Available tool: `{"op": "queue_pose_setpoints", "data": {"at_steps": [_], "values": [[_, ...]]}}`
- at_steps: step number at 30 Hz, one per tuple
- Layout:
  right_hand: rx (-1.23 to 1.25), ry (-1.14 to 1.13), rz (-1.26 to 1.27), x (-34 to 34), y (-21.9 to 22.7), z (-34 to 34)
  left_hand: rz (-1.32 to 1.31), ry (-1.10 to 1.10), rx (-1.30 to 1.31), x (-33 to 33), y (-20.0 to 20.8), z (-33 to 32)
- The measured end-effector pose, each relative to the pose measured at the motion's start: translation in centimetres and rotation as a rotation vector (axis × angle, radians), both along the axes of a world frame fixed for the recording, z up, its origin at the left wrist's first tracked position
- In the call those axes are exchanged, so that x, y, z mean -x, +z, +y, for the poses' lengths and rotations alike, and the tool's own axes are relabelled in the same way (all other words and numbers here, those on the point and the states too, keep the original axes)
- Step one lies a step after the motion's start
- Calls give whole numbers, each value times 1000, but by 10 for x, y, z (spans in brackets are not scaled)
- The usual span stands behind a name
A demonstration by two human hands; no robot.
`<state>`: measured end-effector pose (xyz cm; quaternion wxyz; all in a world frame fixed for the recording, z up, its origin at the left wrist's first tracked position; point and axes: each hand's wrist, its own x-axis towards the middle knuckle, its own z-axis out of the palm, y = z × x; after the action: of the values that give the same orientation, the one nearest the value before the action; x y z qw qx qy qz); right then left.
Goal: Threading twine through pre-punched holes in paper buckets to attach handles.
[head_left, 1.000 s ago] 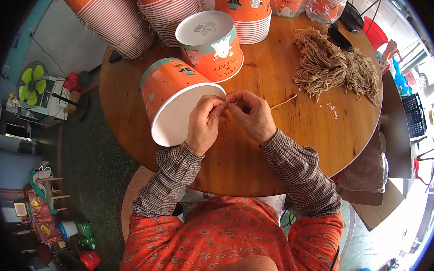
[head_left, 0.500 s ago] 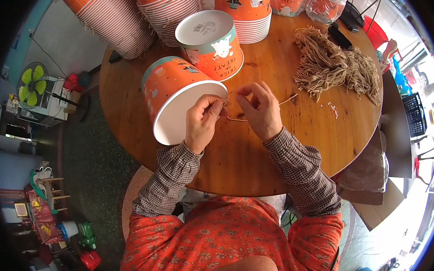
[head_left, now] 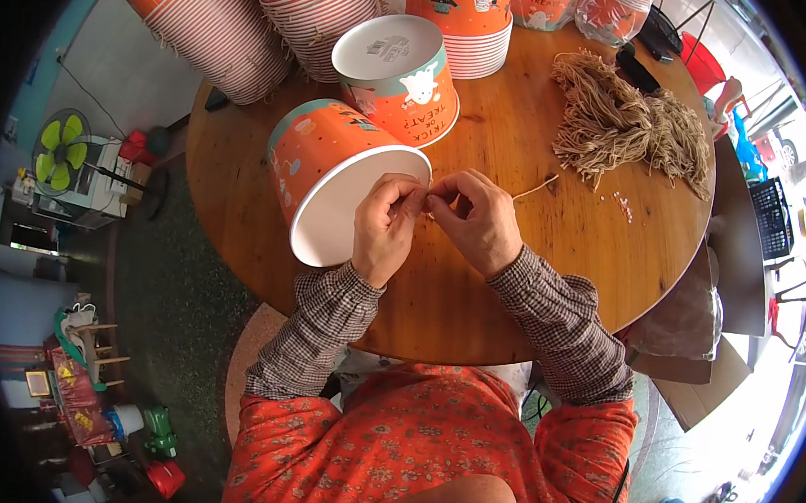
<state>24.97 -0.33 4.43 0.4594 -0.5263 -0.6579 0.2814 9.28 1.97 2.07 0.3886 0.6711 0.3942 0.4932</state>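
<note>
As twine [head_left: 537, 186] is apparently being tied to the paper bucket [head_left: 321, 162], it is pinched by fingers [head_left: 447, 215] of left hand [head_left: 383, 237] and right hand [head_left: 487, 226]; tightening seems needed

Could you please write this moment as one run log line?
left hand, right hand: close together, pinching string | bucket: tipped, rim by hands | string bundle: on table, right side

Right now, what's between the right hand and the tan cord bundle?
A loose cord end on the wooden tabletop, stopping short of the bundle; shows in the head view.
</note>
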Motion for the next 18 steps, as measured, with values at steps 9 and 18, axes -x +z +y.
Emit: {"op": "queue_pose_setpoints", "data": {"at_steps": [9, 18], "values": [[-35, -52, -17, 3, -11, 3, 105, 27, -116, -4, 7, -2], [721, 260, 1009, -14, -15, 16, -162, -116, 249, 2, 4, 2]]}}
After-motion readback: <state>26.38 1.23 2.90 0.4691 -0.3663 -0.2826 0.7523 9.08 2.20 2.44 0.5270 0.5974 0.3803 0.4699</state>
